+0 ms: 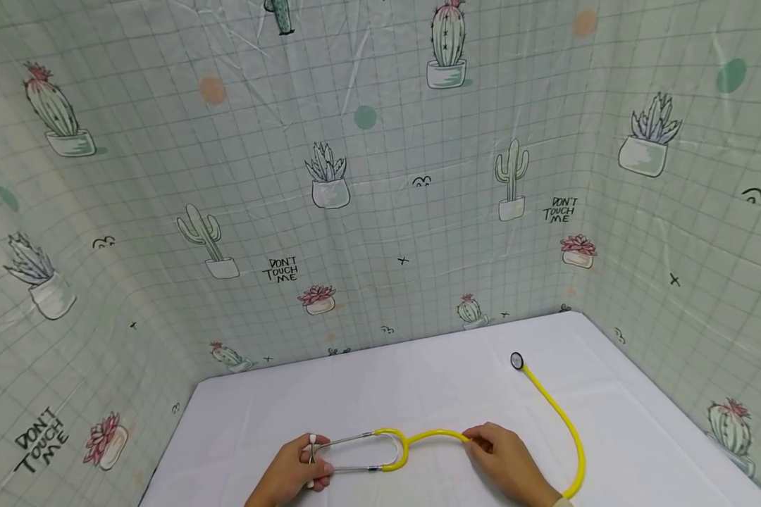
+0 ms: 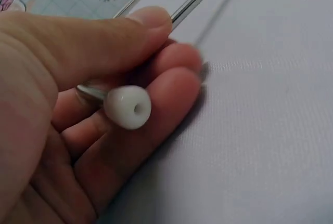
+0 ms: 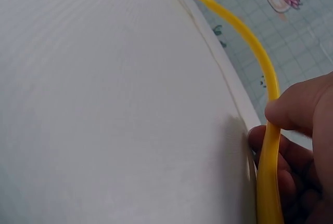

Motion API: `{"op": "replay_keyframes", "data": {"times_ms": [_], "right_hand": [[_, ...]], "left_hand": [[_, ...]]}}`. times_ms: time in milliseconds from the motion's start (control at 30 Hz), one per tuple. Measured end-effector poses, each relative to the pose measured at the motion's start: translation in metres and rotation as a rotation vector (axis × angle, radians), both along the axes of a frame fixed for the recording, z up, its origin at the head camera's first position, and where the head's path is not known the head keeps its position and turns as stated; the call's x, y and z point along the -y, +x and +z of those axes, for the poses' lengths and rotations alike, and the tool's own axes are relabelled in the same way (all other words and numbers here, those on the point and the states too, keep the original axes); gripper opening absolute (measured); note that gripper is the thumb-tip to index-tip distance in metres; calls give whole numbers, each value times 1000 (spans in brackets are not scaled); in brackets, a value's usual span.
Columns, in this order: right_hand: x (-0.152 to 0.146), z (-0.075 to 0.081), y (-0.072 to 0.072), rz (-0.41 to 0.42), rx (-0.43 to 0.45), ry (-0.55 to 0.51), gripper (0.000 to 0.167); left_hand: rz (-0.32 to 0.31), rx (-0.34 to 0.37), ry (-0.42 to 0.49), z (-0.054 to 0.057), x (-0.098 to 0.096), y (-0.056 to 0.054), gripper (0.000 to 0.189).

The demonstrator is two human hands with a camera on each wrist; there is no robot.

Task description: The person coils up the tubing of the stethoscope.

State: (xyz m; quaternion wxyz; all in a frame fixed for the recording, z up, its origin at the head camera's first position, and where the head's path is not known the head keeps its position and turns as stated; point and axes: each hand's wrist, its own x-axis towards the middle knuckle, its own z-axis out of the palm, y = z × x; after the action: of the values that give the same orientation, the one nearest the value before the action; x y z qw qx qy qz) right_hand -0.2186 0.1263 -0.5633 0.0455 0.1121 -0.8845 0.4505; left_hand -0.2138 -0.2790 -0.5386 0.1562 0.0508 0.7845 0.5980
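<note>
A stethoscope with yellow tubing point(image 1: 440, 433) and metal ear tubes stretches between both hands. My left hand point(image 1: 294, 468) grips the metal ear tubes near the earpiece end; in the left wrist view, a white eartip point(image 2: 127, 107) pokes out between thumb and fingers. With thumb and fingertips, my right hand point(image 1: 504, 458) pinches the yellow tube, which the right wrist view shows as a thick yellow length point(image 3: 255, 44). Beyond the right hand, the tube curves round toward the chest piece point(image 1: 516, 361), which lies on the table at the back right. Part of the tube is hidden behind the right hand and forearm.
A white-covered table point(image 1: 368, 387) lies beneath the hands. Behind it and at both sides hangs a pale green curtain point(image 1: 387, 225) with a grid and cactus prints, meeting the table's back edge.
</note>
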Motion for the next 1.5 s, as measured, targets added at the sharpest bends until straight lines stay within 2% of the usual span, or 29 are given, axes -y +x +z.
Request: {"op": "replay_keyframes", "data": {"times_ms": [100,233,400,667,867,967,1100,1200,1267,1367,1500], "right_hand": [[0,1,0,24,-42,33,23],[2,5,-2,27,-81,84,26],[5,10,-4,13,-125,93,26],[16,14,-6,18,-250,21,35],[28,20,-8,-47,-396,-39,40],[34,25,-10,-86,-409,-62,37],[41,30,-11,-127,-365,-79,34],[44,31,-11,-128,-337,-107,45],[46,32,-11,-119,-342,-121,53],[48,33,-11,-107,-400,-112,62],[52,37,-10,-131,-419,-63,56]], "left_hand": [[2,39,60,-2,0,3,54],[14,49,105,-4,-1,4,50],[94,43,156,-3,-6,4,51],[234,-24,191,15,-25,4,59],[323,-57,281,31,-42,5,57],[366,-65,305,38,-52,6,53],[408,-99,333,45,-65,6,48],[430,-118,363,47,-73,6,48],[442,-122,374,48,-77,5,49],[452,-135,388,51,-84,6,49],[459,-164,404,57,-94,8,45]]}}
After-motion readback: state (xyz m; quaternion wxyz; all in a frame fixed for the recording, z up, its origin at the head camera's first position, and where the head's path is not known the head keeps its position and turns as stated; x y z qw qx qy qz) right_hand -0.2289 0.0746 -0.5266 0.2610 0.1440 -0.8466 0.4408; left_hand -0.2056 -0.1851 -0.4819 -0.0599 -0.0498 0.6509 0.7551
